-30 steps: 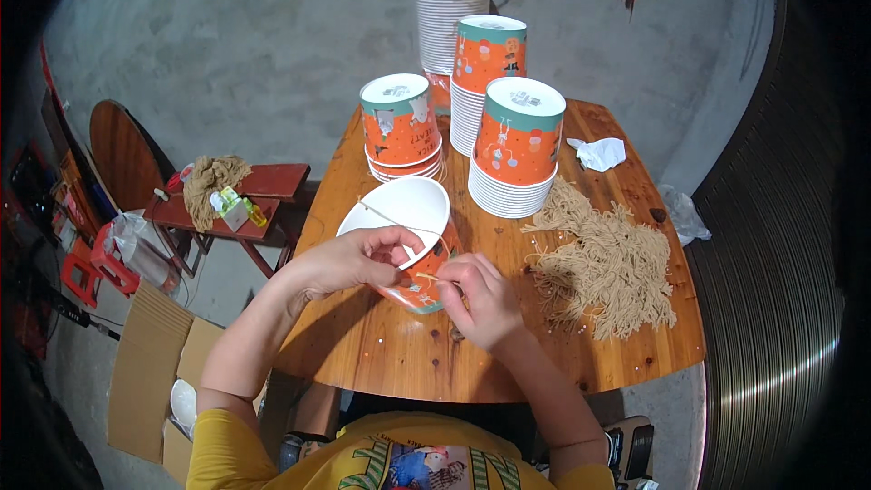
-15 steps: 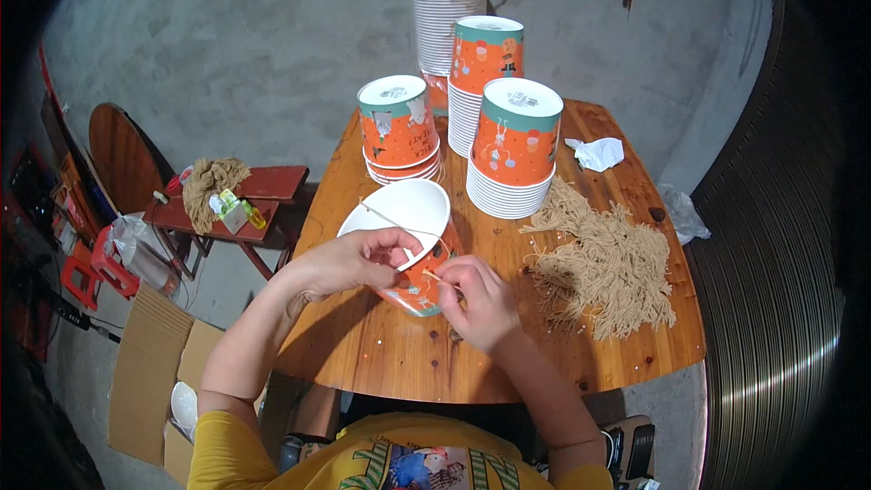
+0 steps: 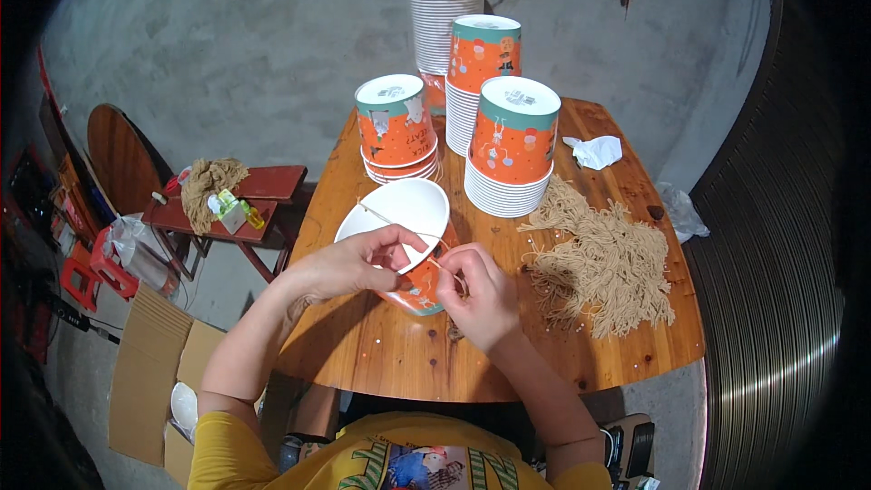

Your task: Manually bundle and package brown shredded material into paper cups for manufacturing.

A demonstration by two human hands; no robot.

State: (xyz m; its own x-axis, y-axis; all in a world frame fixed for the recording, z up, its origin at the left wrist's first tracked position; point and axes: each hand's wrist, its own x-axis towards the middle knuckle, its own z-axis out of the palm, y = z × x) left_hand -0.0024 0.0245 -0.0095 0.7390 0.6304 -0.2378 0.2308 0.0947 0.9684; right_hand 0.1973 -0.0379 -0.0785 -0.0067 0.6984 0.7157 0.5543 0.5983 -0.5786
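An orange paper bucket [image 3: 419,201] with a white inside leans on the table in front of me, its mouth tilted up. My left hand [image 3: 367,261] pinches its near rim, thumb on the outside and fingers inside. A thin tan cord [image 3: 388,220] runs across the mouth from the far-left rim to the right side. Close to the right rim, my right hand [image 3: 479,295] is closed on the cord's end. Whether the cord passes through a hole there is hidden by my fingers.
Upturned stacks of matching buckets stand behind: a left stack [image 3: 396,132], a right stack [image 3: 510,145] and a rear stack [image 3: 485,54]. A heap of tan cords [image 3: 608,263] covers the table's right side, near a crumpled white tissue [image 3: 596,152]. A cardboard box [image 3: 150,372] sits lower left.
My right hand has shifted slightly up and left with the cord's end, closer to the bucket's rim. My left hand keeps its hold on the rim.
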